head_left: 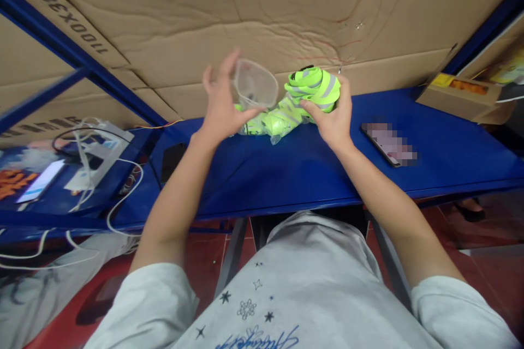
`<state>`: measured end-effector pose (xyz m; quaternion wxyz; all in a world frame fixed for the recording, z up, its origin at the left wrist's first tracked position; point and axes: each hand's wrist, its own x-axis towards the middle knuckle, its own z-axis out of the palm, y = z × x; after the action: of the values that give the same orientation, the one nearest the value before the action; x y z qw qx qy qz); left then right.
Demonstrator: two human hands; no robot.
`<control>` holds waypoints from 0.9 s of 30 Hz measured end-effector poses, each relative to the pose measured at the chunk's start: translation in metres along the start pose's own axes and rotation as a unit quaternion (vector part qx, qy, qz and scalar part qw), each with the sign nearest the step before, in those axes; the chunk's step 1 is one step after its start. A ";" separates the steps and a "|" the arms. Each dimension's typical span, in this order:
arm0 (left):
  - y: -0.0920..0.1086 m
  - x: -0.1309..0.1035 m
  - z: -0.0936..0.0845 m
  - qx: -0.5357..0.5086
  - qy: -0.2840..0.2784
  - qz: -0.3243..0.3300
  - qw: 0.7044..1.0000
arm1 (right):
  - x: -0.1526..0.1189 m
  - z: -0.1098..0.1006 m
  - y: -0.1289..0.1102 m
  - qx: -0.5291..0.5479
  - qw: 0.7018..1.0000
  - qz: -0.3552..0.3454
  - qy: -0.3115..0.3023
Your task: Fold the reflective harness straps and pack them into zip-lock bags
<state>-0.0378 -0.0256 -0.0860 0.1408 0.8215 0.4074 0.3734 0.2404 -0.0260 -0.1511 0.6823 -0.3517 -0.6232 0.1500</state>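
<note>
In my left hand [223,101] is a clear plastic container [257,84], tilted so that its wide rim faces me, thumb along its lower edge. My right hand [333,112] grips a rolled bundle of neon yellow-green reflective strap [313,87] with grey stripes, just right of the container. Below and between the hands, several more neon bundles in clear plastic bags [282,120] lie on the blue table [278,180]. The container partly hides the bagged bundles at the left.
A phone [388,144] lies right of my right forearm. A dark flat object [172,161] is beside my left forearm. Further left are a power strip [100,155], white cables and a lit phone [41,181]. An open cardboard box [462,95] stands at right; cardboard [184,22] backs the table.
</note>
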 end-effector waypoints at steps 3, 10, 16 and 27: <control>0.016 0.006 0.028 0.022 -0.025 0.097 0.995 | 0.000 -0.020 -0.019 -0.063 0.996 -0.045 -0.046; 0.049 -0.008 0.094 -0.325 -0.178 0.068 0.926 | -0.024 -0.091 -0.057 -0.128 0.959 -0.245 -0.065; 0.054 -0.035 0.102 -0.394 -0.223 -0.038 0.891 | -0.045 -0.127 -0.072 -0.241 0.899 -0.267 -0.250; 0.004 -0.045 0.081 -0.173 -0.173 -0.025 0.969 | -0.035 -0.056 -0.019 -0.324 0.819 -0.291 -0.375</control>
<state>0.0057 -0.0570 -0.1612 0.3580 0.8265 0.3265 0.2864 0.2834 -0.0785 -0.1634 0.2545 -0.2718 -0.9166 -0.1459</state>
